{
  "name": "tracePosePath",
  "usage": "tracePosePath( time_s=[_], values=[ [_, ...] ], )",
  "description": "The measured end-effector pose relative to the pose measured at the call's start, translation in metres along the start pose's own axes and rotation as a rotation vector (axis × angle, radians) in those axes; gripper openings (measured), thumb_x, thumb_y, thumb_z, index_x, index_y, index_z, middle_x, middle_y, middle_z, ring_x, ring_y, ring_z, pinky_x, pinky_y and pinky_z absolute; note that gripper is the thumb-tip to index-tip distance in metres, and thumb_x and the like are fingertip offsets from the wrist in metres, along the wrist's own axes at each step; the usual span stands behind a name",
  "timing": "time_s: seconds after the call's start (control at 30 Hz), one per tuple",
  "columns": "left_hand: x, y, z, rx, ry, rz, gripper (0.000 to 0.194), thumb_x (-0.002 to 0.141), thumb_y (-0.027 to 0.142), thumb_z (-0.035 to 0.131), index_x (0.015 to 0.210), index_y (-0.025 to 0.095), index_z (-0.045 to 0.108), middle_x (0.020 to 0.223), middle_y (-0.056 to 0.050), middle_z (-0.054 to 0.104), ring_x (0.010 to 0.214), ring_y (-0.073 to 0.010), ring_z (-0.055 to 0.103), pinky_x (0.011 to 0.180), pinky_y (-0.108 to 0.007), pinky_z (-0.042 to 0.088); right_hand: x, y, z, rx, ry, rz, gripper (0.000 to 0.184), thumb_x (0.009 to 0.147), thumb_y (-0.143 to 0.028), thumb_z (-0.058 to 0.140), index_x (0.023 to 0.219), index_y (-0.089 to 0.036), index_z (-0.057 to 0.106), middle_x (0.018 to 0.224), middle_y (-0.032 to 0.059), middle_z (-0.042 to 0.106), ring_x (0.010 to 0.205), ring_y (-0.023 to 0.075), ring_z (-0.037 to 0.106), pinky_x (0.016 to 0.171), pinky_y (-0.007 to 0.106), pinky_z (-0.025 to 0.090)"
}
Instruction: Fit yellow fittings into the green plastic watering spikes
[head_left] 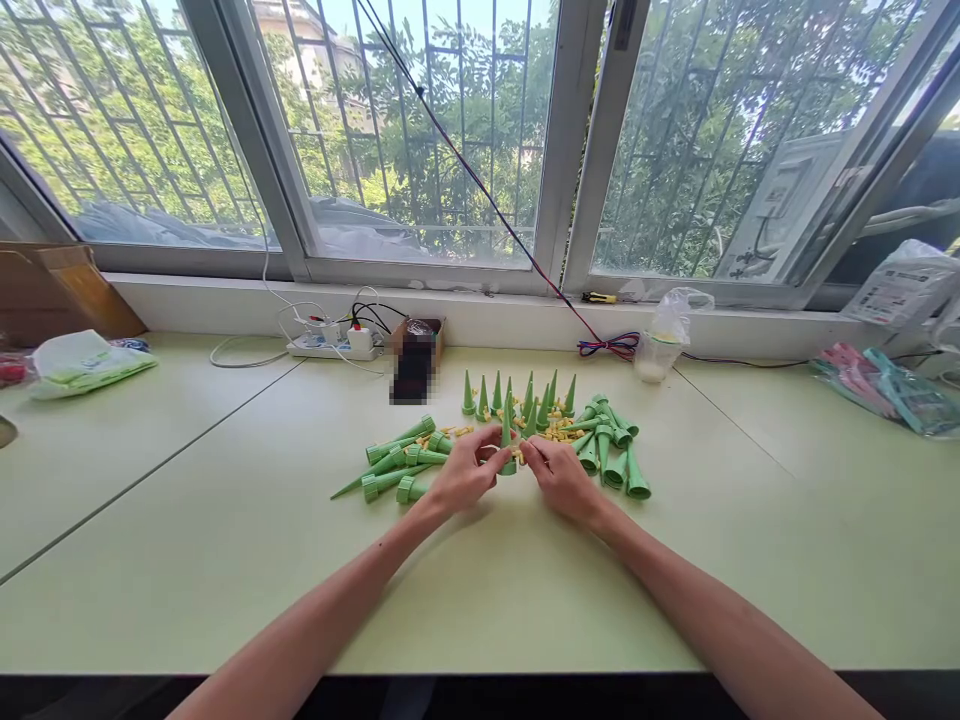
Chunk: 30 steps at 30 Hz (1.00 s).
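Near the middle of the table, my left hand (466,472) is closed around a green plastic cone spike (508,424), which stands point up. Opposite it, my right hand (564,480) pinches a small yellow plastic piece (518,455) against the lower part of this spike. Just behind both hands, several green spikes (496,392) stand upright in loose rows. Small yellow pieces (559,430) lie scattered among them. Capped green spikes (390,482) lie on their sides to the left. On the right is a heap of green cones (616,468), some showing open ends.
Along the sill sit a power strip (330,346) with cables, a small box (439,338), a bundled wire (611,346) and a plastic cup with a bag (658,355). A green-white packet (86,365) lies far left, bagged items (892,385) far right.
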<state>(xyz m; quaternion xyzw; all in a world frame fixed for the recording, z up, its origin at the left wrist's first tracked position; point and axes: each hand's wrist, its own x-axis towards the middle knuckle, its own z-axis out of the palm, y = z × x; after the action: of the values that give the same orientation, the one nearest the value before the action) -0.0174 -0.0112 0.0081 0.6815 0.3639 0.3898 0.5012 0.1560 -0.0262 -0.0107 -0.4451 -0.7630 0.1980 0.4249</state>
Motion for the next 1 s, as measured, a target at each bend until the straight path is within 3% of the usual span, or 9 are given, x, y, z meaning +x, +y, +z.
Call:
tracePosePath(
  time_s=[0.27, 0.57, 0.77, 1.0],
  values=[
    [0.000, 0.002, -0.002, -0.096, 0.009, -0.045, 0.034, 0.081, 0.045, 0.062, 0.093, 0.015, 0.056, 0.075, 0.000, 0.055, 0.040, -0.0019, 0.036, 0.035, -0.018, 0.030, 0.000, -0.007, -0.004, 0.079, 0.015, -0.018, 0.020, 0.091, -0.036, 0.055, 0.094, -0.017, 0.058, 0.069, -0.0007, 0.056, 0.060, 0.0127, 0.050, 0.054, 0.023, 0.039],
    [-0.001, 0.000, 0.000, -0.068, -0.014, -0.027, 0.034, 0.081, 0.045, 0.062, 0.094, 0.014, 0.055, 0.072, 0.001, 0.053, 0.045, -0.0038, 0.036, 0.037, -0.017, 0.031, -0.001, 0.000, -0.001, 0.094, 0.034, -0.032, 0.026, 0.093, -0.037, 0.052, 0.076, -0.018, 0.055, 0.062, -0.0014, 0.055, 0.054, 0.0113, 0.044, 0.053, 0.023, 0.036],
    [-0.004, -0.001, 0.005, 0.039, -0.026, 0.039, 0.030, 0.085, 0.043, 0.059, 0.092, 0.015, 0.055, 0.058, 0.006, 0.038, 0.046, -0.0057, 0.035, 0.041, -0.019, 0.033, -0.001, 0.003, 0.001, 0.018, 0.114, -0.013, 0.040, 0.095, -0.037, 0.045, 0.061, -0.019, 0.038, 0.053, -0.0048, 0.039, 0.050, 0.0097, 0.032, 0.050, 0.024, 0.027],
    [-0.009, -0.002, 0.010, 0.205, 0.006, 0.140, 0.025, 0.088, 0.039, 0.054, 0.099, 0.016, 0.055, 0.063, 0.004, 0.043, 0.051, -0.0080, 0.041, 0.046, -0.020, 0.037, 0.001, 0.001, 0.002, -0.033, 0.134, 0.010, 0.043, 0.096, -0.039, 0.041, 0.058, -0.019, 0.036, 0.052, -0.0040, 0.038, 0.049, 0.0098, 0.032, 0.049, 0.025, 0.025]
  ],
)
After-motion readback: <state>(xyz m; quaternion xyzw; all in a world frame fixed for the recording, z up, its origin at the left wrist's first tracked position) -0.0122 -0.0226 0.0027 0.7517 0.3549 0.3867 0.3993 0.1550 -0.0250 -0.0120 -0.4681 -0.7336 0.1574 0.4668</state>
